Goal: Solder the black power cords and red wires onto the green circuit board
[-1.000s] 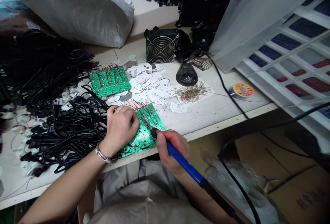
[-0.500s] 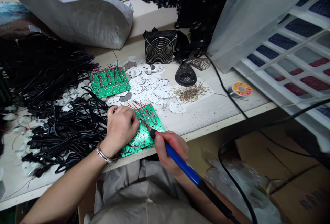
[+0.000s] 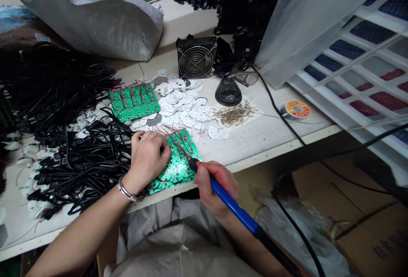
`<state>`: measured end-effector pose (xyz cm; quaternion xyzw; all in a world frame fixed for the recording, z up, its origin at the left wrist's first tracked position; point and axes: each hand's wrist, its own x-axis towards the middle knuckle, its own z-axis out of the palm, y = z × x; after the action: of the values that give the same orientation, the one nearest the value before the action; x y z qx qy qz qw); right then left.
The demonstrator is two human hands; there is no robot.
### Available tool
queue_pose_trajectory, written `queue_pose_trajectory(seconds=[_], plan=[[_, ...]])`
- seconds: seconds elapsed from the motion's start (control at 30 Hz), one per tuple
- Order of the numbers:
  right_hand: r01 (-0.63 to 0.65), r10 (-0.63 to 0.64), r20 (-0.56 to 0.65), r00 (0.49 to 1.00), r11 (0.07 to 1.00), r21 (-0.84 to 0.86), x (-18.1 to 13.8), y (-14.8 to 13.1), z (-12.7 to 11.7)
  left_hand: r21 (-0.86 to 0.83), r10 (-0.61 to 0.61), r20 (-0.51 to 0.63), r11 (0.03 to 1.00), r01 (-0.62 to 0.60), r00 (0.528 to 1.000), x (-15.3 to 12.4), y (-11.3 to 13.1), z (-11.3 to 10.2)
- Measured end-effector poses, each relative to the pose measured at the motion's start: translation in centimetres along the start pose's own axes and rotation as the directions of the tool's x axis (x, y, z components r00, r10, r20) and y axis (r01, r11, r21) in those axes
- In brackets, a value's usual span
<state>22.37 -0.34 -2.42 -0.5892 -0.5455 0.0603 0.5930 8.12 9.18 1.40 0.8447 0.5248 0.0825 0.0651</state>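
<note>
A green circuit board (image 3: 176, 164) with red wires lies at the table's front edge. My right hand (image 3: 214, 185) grips a blue soldering iron (image 3: 234, 210), its tip over the board's upper middle; I cannot tell whether it touches. My left hand (image 3: 149, 154) rests on the board's left side with its fingers curled down, beside a heap of black cables (image 3: 95, 162). What those fingertips hold, if anything, is hidden. A second wired circuit board (image 3: 134, 102) lies behind, among white round boards (image 3: 178, 106).
A small fan (image 3: 196, 59) stands at the back beside a black iron stand (image 3: 228, 92). Brown debris lies before the stand. A solder spool (image 3: 297, 109) sits on the right, near stacked white trays (image 3: 344, 66). The iron's black cord hangs over the front edge.
My right hand and the soldering iron have moved slightly right, and the tip now shows farther up the board. My left hand stays in place on the board.
</note>
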Motion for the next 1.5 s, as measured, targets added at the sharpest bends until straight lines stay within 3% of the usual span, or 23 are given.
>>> queue_pose_trajectory(seconds=[0.3,0.67,0.83,0.97,1.13,1.3,1.5], plan=[[-0.085,0.085,0.022,0.996,0.996,-0.003,0.2,-0.2,-0.5,-0.051,-0.025,0.031,0.998,0.027,0.999,-0.1,-0.5,-0.1],[-0.108,0.108,0.003,0.994,0.993,0.049,-0.2,0.0,-0.5,-0.341,-0.178,0.138,0.915,0.216,0.974,1.0,-0.9,-0.4],[-0.059,0.059,-0.003,0.998,0.996,0.063,-0.1,0.1,-0.3,-0.263,-0.183,0.147,0.940,0.217,0.972,1.4,-0.7,-0.1],[0.015,-0.015,-0.013,1.000,0.999,0.030,0.6,0.2,0.2,-0.159,-0.155,0.220,0.968,0.192,0.963,2.0,-0.6,-0.5],[0.024,-0.024,0.016,1.000,0.999,0.041,1.2,0.2,0.9,-0.022,-0.109,0.381,0.992,0.127,0.918,3.4,-0.4,-1.6],[0.018,-0.020,0.031,0.999,0.998,0.067,1.0,0.5,1.3,0.088,-0.084,0.446,0.995,0.050,0.891,4.4,-0.1,-2.2],[0.036,-0.038,0.035,0.999,0.997,0.061,1.2,0.6,1.4,0.104,-0.053,0.542,0.995,-0.005,0.839,5.5,-0.2,-2.5]])
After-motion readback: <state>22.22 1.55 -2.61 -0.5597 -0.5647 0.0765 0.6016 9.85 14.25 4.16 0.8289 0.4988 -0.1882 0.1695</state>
